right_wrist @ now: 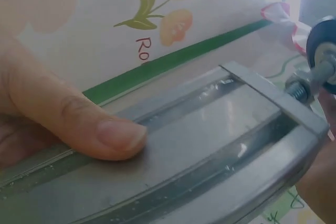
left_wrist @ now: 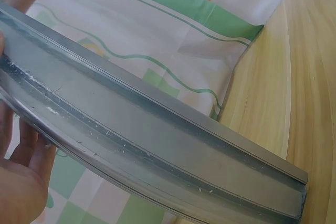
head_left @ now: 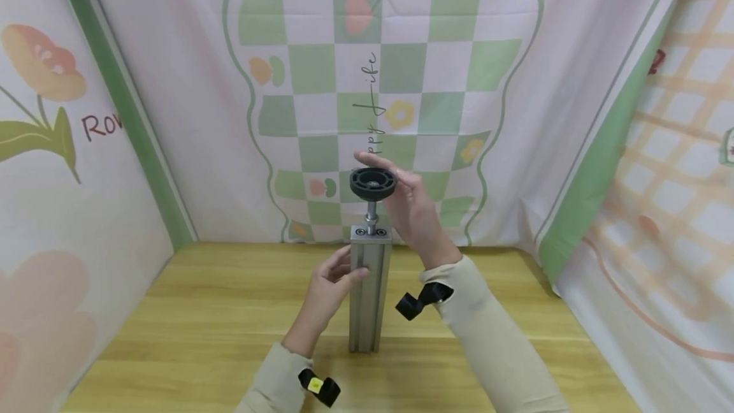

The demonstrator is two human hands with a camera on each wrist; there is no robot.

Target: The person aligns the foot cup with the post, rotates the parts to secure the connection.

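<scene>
A silver aluminium extrusion post [head_left: 367, 304] stands upright on the table, with an end plate held by screws on top. From the plate rises a threaded stem with a nut [right_wrist: 307, 85], carrying a round black levelling foot [head_left: 373, 185]. My left hand [head_left: 327, 292] grips the post's upper part, its thumb lying across the front face, as the right wrist view shows. Behind and to the right of the foot, my right hand [head_left: 410, 209] has its fingers extended against or very near the rim; actual contact cannot be told. Its fingers are partly hidden by the foot.
The wooden table [head_left: 229, 298] spreads around the post. A checked green and white curtain [head_left: 378, 69] hangs behind it, with printed cloth on both sides. Each sleeved wrist wears a black strap mount, the right one [head_left: 421, 301] beside the post.
</scene>
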